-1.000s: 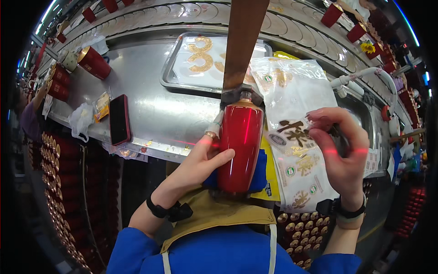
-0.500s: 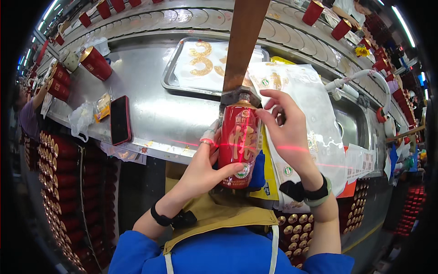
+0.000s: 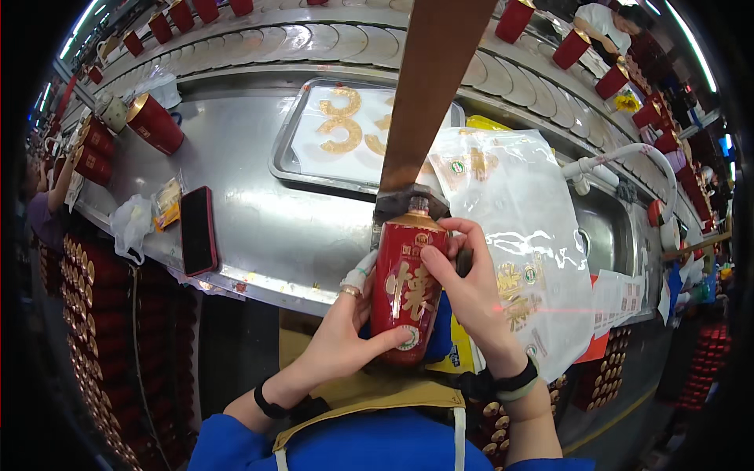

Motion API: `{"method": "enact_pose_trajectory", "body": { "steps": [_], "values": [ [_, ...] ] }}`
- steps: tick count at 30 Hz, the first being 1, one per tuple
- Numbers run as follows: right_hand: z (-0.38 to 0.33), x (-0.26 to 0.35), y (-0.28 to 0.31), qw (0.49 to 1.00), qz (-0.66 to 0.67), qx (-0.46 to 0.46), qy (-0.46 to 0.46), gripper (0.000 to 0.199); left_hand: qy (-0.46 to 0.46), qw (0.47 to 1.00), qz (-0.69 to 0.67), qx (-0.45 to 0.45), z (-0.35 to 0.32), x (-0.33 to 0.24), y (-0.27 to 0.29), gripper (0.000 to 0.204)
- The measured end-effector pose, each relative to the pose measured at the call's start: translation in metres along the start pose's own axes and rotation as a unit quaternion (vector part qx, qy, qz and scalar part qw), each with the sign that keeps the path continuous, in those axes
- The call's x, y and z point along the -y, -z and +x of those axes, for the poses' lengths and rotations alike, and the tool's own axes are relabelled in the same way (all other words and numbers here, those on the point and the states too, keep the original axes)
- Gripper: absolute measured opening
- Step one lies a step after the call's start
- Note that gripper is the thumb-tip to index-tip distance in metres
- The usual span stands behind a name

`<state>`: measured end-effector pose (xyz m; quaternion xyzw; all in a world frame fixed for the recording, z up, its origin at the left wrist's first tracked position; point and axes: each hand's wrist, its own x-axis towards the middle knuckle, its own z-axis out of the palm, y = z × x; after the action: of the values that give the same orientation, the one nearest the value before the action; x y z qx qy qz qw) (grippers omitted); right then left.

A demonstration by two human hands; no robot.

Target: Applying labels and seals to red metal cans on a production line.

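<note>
A red bottle (image 3: 404,294) with gold shoulders, large gold lettering and a white-green round sticker stands in front of me, its narrow neck pointing away. My left hand (image 3: 334,337) holds it from the left, thumb across the lower front near the sticker; white wrapping and a ring show on one finger. At the upper right of the bottle, my right hand (image 3: 471,290) presses its thumb on the front, with its fingers curled around the side. Right of the bottle lie glossy decal sheets (image 3: 503,192) with gold characters and small green rounds.
A brown post (image 3: 428,86) rises just beyond the bottle. Behind it sits a metal tray (image 3: 287,169) of gold curved pieces. A phone (image 3: 199,231), a plastic bag (image 3: 132,226) and red containers (image 3: 155,124) are on the left. A sink (image 3: 609,231) is at right; a slatted conveyor (image 3: 314,43) runs behind.
My right hand has closed from raised, spread fingers to a thumb-and-finger hold on the bottle's upper right. The bottle and both hands sit slightly lower in view.
</note>
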<state>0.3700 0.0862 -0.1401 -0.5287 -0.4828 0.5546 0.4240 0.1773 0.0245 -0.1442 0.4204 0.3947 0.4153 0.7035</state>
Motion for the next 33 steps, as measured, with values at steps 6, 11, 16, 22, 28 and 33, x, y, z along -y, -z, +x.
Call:
{"method": "enact_pose_trajectory", "body": {
  "steps": [6, 11, 16, 22, 28, 33],
  "values": [
    [-0.003, 0.008, -0.006, 0.999, 0.022, -0.006, -0.031, 0.047, 0.006, 0.999, -0.033, -0.014, 0.0, 0.0, -0.002, 0.105],
    [-0.005, 0.005, -0.007, 0.999, 0.043, -0.005, -0.017, 0.047, 0.011, 1.0, -0.018, -0.017, 0.0, -0.001, -0.002, 0.105],
    [-0.005, 0.006, -0.008, 0.999, 0.033, -0.01, -0.014, 0.047, 0.011, 1.0, -0.003, -0.026, 0.001, 0.0, -0.003, 0.107],
    [-0.005, 0.009, -0.009, 0.999, 0.036, -0.006, -0.013, 0.046, 0.021, 0.999, -0.007, -0.026, 0.001, -0.002, -0.004, 0.107],
    [-0.006, 0.002, -0.008, 0.999, 0.033, -0.014, -0.01, 0.046, 0.014, 1.0, -0.01, -0.025, 0.0, 0.001, -0.003, 0.106],
    [-0.004, 0.0, -0.011, 0.999, 0.027, -0.038, -0.003, 0.045, 0.008, 1.0, 0.003, -0.022, 0.0, 0.001, -0.003, 0.106]
  ]
}}
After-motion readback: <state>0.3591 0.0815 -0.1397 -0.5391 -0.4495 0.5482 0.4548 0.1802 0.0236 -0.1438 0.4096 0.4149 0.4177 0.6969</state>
